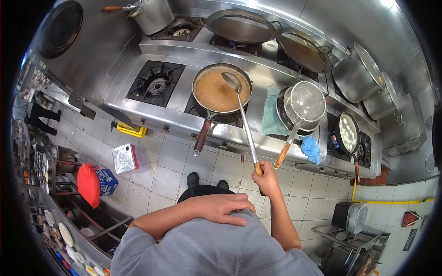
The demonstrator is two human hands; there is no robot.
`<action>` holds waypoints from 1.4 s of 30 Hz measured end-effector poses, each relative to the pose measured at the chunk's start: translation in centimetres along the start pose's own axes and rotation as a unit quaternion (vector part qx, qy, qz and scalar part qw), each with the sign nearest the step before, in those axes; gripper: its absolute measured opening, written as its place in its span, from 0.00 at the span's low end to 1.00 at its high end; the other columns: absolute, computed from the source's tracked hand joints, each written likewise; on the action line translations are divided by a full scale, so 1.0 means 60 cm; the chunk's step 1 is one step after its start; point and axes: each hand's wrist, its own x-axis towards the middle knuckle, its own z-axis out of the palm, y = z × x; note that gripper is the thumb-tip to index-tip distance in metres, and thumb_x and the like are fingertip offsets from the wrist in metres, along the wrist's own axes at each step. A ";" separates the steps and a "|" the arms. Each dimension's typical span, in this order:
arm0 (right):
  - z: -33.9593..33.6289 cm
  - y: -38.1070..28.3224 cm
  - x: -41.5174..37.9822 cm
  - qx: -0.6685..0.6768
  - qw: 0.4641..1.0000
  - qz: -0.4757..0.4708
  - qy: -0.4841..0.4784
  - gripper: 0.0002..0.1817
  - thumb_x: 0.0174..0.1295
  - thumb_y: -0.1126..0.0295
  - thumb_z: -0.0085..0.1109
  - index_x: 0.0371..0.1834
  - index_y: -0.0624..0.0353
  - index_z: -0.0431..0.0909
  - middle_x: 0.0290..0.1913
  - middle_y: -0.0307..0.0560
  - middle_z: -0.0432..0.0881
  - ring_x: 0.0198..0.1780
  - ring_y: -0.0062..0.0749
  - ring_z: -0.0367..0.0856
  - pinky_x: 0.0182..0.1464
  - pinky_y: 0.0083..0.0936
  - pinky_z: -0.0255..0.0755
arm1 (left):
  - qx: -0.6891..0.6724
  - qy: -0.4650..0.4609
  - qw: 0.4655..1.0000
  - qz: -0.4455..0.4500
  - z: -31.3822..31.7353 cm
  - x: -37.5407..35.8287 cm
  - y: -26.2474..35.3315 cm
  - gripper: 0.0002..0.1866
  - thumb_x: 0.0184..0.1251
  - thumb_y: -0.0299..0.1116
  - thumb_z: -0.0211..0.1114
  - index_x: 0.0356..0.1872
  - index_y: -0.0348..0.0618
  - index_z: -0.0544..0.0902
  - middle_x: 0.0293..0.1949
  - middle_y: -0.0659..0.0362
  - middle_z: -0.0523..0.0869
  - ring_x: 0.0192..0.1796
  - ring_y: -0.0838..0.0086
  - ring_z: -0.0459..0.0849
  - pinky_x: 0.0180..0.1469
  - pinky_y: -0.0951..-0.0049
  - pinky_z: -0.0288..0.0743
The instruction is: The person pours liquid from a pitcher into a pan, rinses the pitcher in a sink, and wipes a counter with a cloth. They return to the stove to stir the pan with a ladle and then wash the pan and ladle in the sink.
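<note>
My right hand is wrapped round the wooden grip of a long metal ladle. The ladle's bowl sits in brown sauce, which fills a wide frying pan on a burner. Toward me, over the stove's front edge, points the pan's dark wooden handle, with no hand on it. My left hand lies flat against the front of my grey shirt, holding nothing. To the right of the pan, a wire strainer rests over stacked bowls.
A green cloth and a blue cloth lie near the strainer. Farther right is a pan of white pieces. An unused burner is on the left. Large woks and pots line the back. A plastic container stands on the floor.
</note>
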 end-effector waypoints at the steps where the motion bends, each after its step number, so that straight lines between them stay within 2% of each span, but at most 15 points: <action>1: -0.001 0.004 -0.002 0.027 1.000 0.008 -0.010 0.21 0.55 0.74 0.62 0.50 0.65 0.68 0.39 0.56 0.82 0.40 0.42 0.83 0.46 0.33 0.74 | 0.001 -0.001 1.000 -0.001 0.003 0.003 -0.006 0.26 0.71 0.51 0.59 0.62 0.45 0.73 0.48 0.53 0.73 0.48 0.63 0.77 0.52 0.66 0.73; 6: -0.012 0.005 -0.018 0.034 0.999 -0.005 0.005 0.20 0.55 0.74 0.62 0.50 0.65 0.69 0.39 0.53 0.82 0.40 0.35 0.81 0.46 0.30 0.73 | 0.032 0.000 0.997 -0.077 0.012 0.019 -0.017 0.29 0.73 0.53 0.54 0.67 0.48 0.68 0.50 0.51 0.74 0.50 0.61 0.77 0.54 0.65 0.72; 12: -0.013 0.005 -0.030 0.106 0.994 -0.017 -0.002 0.20 0.56 0.75 0.60 0.52 0.64 0.68 0.34 0.44 0.78 0.33 0.28 0.79 0.38 0.26 0.74 | -0.023 -0.082 0.996 -0.034 0.018 0.057 -0.025 0.29 0.74 0.51 0.54 0.71 0.51 0.66 0.46 0.55 0.73 0.43 0.67 0.75 0.50 0.68 0.71; 17: -0.020 -0.024 -0.013 0.308 0.945 0.030 -0.103 0.20 0.58 0.78 0.56 0.55 0.61 0.66 0.28 0.37 0.72 0.20 0.21 0.72 0.22 0.20 0.68 | -0.039 -0.088 0.995 -0.033 0.030 0.080 -0.036 0.28 0.74 0.50 0.54 0.71 0.53 0.66 0.44 0.56 0.73 0.40 0.70 0.75 0.49 0.70 0.71; 22: -0.028 -0.016 -0.025 0.448 0.883 0.043 -0.133 0.27 0.57 0.75 0.57 0.62 0.61 0.65 0.28 0.40 0.73 0.19 0.23 0.72 0.22 0.20 0.67 | -0.103 -0.192 0.976 -0.006 0.023 0.091 -0.053 0.25 0.76 0.49 0.51 0.68 0.49 0.69 0.44 0.56 0.74 0.44 0.72 0.76 0.49 0.72 0.71; 24: -0.033 0.000 -0.058 0.505 0.850 0.057 -0.139 0.29 0.57 0.73 0.58 0.64 0.61 0.64 0.27 0.41 0.72 0.19 0.24 0.72 0.22 0.19 0.66 | -0.139 -0.122 0.982 0.039 0.037 0.095 -0.100 0.24 0.78 0.49 0.49 0.67 0.47 0.71 0.43 0.58 0.74 0.45 0.74 0.75 0.50 0.72 0.71; 25: -0.036 0.012 -0.076 0.546 0.825 0.035 -0.138 0.31 0.57 0.71 0.59 0.66 0.62 0.63 0.27 0.42 0.72 0.18 0.25 0.71 0.21 0.20 0.66 | -0.267 -0.141 0.946 -0.121 0.014 0.087 -0.090 0.24 0.79 0.48 0.47 0.66 0.46 0.72 0.46 0.60 0.75 0.48 0.75 0.75 0.52 0.72 0.72; 26: -0.038 0.021 -0.096 0.585 0.799 0.011 -0.136 0.33 0.57 0.70 0.60 0.67 0.63 0.62 0.27 0.43 0.72 0.17 0.25 0.71 0.20 0.21 0.65 | -0.309 -0.112 0.943 -0.051 0.017 0.086 -0.136 0.23 0.79 0.48 0.48 0.65 0.45 0.73 0.49 0.60 0.77 0.49 0.75 0.76 0.53 0.72 0.74; 28: -0.038 0.029 -0.147 0.621 0.776 -0.003 -0.109 0.33 0.56 0.69 0.61 0.66 0.65 0.62 0.26 0.43 0.71 0.16 0.26 0.70 0.20 0.22 0.65 | -0.244 -0.079 0.962 -0.092 0.005 0.076 -0.202 0.23 0.77 0.49 0.51 0.64 0.46 0.74 0.52 0.59 0.78 0.50 0.74 0.77 0.53 0.72 0.75; 32: -0.029 0.042 -0.256 0.700 0.711 -0.065 -0.036 0.33 0.53 0.69 0.63 0.63 0.65 0.64 0.20 0.44 0.69 0.13 0.28 0.68 0.17 0.26 0.64 | -0.309 0.011 0.898 -0.313 -0.014 0.031 -0.422 0.24 0.75 0.50 0.54 0.62 0.47 0.73 0.52 0.57 0.79 0.49 0.69 0.79 0.51 0.66 0.78; 34: -0.019 0.051 -0.305 0.713 0.695 -0.087 -0.030 0.32 0.52 0.69 0.64 0.61 0.64 0.65 0.19 0.43 0.68 0.12 0.29 0.67 0.17 0.26 0.64 | -0.396 0.147 0.833 -0.358 -0.027 -0.014 -0.557 0.23 0.75 0.48 0.54 0.62 0.47 0.72 0.53 0.55 0.78 0.48 0.63 0.81 0.50 0.62 0.80; 36: -0.002 0.052 -0.354 0.691 0.716 -0.100 0.018 0.24 0.52 0.70 0.63 0.53 0.60 0.67 0.18 0.43 0.68 0.12 0.28 0.67 0.15 0.27 0.64 | -0.519 0.337 0.709 -0.339 -0.051 -0.071 -0.670 0.20 0.74 0.44 0.54 0.61 0.48 0.72 0.52 0.53 0.78 0.47 0.56 0.82 0.51 0.57 0.81; 38: 0.024 0.057 -0.400 0.681 0.724 -0.076 0.079 0.21 0.52 0.71 0.62 0.49 0.58 0.67 0.18 0.43 0.68 0.12 0.28 0.67 0.15 0.27 0.64 | -0.511 0.524 0.607 -0.309 -0.073 -0.117 -0.791 0.19 0.74 0.44 0.52 0.60 0.49 0.72 0.49 0.52 0.77 0.45 0.51 0.82 0.51 0.52 0.81; 40: 0.048 0.067 -0.438 0.668 0.730 -0.049 0.134 0.18 0.53 0.71 0.61 0.45 0.56 0.67 0.18 0.42 0.67 0.12 0.28 0.67 0.15 0.28 0.65 | -0.514 0.608 0.542 -0.271 -0.115 -0.128 -0.767 0.17 0.73 0.46 0.50 0.55 0.49 0.73 0.44 0.51 0.77 0.42 0.53 0.82 0.49 0.49 0.82; 42: 0.075 0.078 -0.469 0.663 0.699 0.050 0.264 0.13 0.56 0.71 0.58 0.42 0.54 0.66 0.18 0.39 0.66 0.12 0.26 0.66 0.16 0.26 0.65 | -0.492 0.605 0.557 -0.286 -0.150 -0.130 -0.799 0.16 0.73 0.46 0.50 0.53 0.49 0.73 0.43 0.51 0.77 0.40 0.55 0.82 0.46 0.48 0.83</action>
